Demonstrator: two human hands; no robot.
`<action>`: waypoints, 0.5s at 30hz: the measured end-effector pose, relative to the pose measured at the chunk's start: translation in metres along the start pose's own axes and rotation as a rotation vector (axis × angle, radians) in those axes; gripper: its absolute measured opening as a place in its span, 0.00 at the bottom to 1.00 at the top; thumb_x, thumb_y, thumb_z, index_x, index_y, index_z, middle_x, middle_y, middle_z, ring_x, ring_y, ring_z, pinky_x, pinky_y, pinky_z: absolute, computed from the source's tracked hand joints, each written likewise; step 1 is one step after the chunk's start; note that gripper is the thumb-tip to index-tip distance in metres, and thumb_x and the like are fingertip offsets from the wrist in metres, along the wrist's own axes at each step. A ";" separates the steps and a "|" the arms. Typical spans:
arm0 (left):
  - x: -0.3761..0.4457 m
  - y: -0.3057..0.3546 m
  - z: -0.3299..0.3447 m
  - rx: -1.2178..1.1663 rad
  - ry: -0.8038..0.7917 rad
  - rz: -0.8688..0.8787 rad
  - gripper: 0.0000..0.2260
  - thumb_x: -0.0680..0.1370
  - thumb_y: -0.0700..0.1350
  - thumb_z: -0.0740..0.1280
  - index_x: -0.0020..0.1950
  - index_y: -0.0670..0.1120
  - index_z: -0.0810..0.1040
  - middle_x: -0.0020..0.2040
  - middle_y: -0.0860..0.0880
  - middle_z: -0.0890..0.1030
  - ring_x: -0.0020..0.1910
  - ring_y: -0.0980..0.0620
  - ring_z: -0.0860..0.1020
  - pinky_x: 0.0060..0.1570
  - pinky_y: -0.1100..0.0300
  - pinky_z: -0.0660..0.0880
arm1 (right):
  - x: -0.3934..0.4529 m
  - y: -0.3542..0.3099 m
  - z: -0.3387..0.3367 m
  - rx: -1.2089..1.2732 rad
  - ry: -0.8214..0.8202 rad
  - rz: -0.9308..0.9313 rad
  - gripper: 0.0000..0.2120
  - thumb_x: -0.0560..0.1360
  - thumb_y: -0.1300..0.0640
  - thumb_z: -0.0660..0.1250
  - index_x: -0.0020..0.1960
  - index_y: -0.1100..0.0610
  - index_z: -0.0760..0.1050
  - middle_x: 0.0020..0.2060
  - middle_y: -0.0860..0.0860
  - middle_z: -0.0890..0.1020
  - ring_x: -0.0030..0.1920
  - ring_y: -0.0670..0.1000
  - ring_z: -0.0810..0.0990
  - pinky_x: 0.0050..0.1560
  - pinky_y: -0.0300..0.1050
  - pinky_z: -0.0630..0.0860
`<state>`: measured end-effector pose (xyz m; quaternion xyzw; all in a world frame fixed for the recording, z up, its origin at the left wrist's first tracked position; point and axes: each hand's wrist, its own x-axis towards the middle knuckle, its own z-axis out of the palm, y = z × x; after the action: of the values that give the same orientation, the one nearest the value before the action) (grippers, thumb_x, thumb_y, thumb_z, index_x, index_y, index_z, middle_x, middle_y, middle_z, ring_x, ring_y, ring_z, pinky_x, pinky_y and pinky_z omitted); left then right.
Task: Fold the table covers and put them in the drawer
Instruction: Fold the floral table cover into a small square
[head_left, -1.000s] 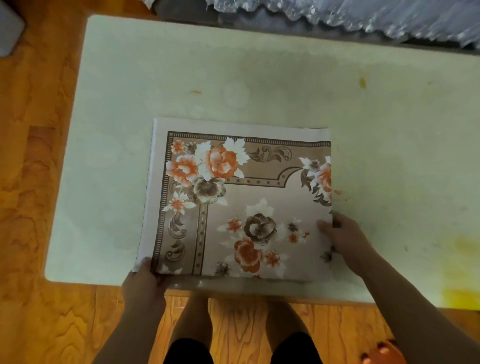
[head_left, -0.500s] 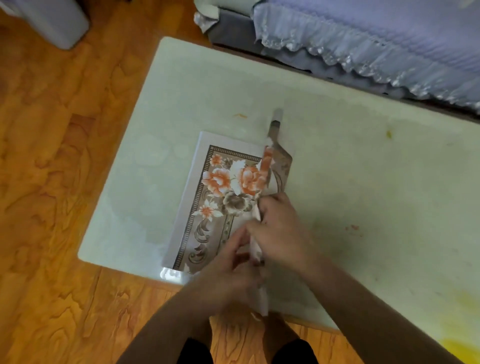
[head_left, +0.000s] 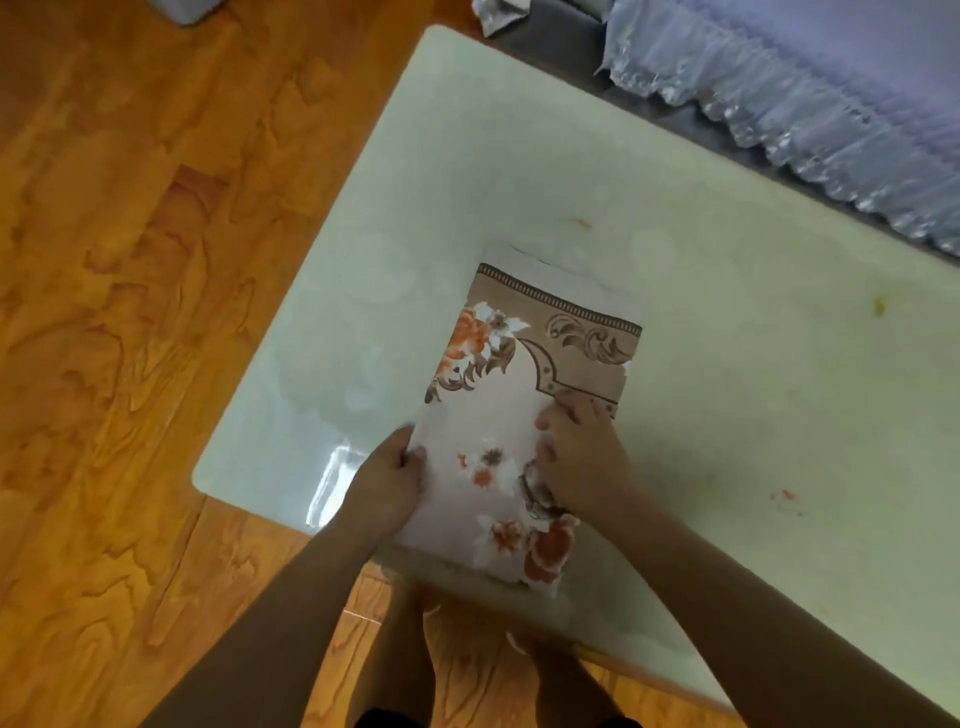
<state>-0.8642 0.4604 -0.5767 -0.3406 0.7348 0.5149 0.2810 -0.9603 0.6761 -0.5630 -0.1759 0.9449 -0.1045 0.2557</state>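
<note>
Table cover (head_left: 524, 395): floral beige, folded to a narrow rectangle, flat on counter (head_left: 727, 364) near its front edge. Left hand (head_left: 387, 480) pinched its left edge; right hand (head_left: 582, 462) pressed on top, fingers slightly bent.

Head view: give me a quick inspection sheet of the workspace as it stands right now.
Surface: pale table, glossy, with small orange and yellow stains.
Job's things: one floral table cover, folded to a narrow rectangle, lying flat near the table's front edge; no drawer in view.
Clutter: nothing seen.
Grips: left hand pinches the cover's left edge; right hand presses on top of it near the right edge.
Cables: nothing seen.
Surroundings: wooden floor; frilled lilac fabric beyond the table's far side.
</note>
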 end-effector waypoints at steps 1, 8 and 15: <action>0.002 -0.002 0.004 0.007 0.042 -0.001 0.14 0.86 0.49 0.56 0.70 0.53 0.72 0.55 0.52 0.82 0.52 0.51 0.80 0.47 0.56 0.75 | -0.001 0.001 0.004 -0.050 0.000 -0.024 0.18 0.72 0.52 0.55 0.52 0.57 0.79 0.59 0.58 0.77 0.62 0.61 0.74 0.62 0.57 0.75; -0.011 -0.021 0.023 0.406 0.424 0.236 0.17 0.81 0.43 0.61 0.70 0.48 0.72 0.61 0.45 0.75 0.56 0.44 0.78 0.53 0.46 0.79 | -0.008 -0.002 0.010 -0.122 -0.062 0.016 0.14 0.74 0.53 0.65 0.59 0.52 0.75 0.70 0.55 0.68 0.68 0.58 0.68 0.65 0.54 0.73; -0.011 -0.036 0.044 0.886 0.206 0.741 0.28 0.86 0.57 0.54 0.83 0.48 0.55 0.83 0.43 0.53 0.82 0.41 0.48 0.78 0.39 0.56 | -0.002 -0.011 0.011 -0.152 -0.050 0.038 0.20 0.73 0.58 0.67 0.64 0.57 0.74 0.70 0.59 0.69 0.68 0.62 0.68 0.65 0.60 0.72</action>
<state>-0.8264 0.4959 -0.6022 0.0407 0.9736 0.1868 0.1249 -0.9503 0.6661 -0.5680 -0.1794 0.9465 -0.0230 0.2672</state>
